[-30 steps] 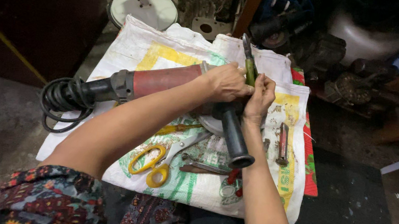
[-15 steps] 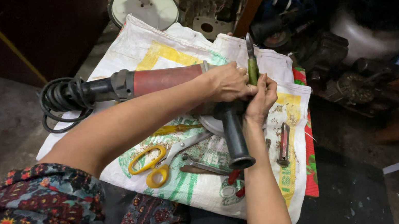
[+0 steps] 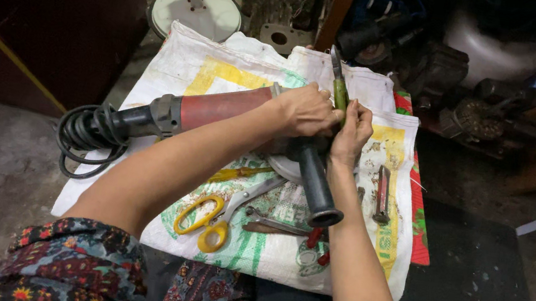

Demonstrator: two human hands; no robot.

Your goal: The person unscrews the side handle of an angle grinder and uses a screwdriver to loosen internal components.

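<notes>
A red and grey angle grinder (image 3: 217, 112) lies across a white woven sack (image 3: 237, 69) on the floor. My left hand (image 3: 305, 110) presses down on the grinder's head. My right hand (image 3: 352, 133) grips a green-handled tool (image 3: 339, 94) that stands upright at the head. The grinder's black side handle (image 3: 315, 185) sticks out toward me. Its disc area is hidden under my hands.
Yellow-handled scissors (image 3: 213, 216), pliers with red grips (image 3: 291, 231), a yellow screwdriver (image 3: 237, 174) and a rusty metal piece (image 3: 382, 194) lie on the sack. The coiled black cord (image 3: 85, 135) is at left. A white fan base (image 3: 197, 11) and dark machine parts (image 3: 434, 62) stand behind.
</notes>
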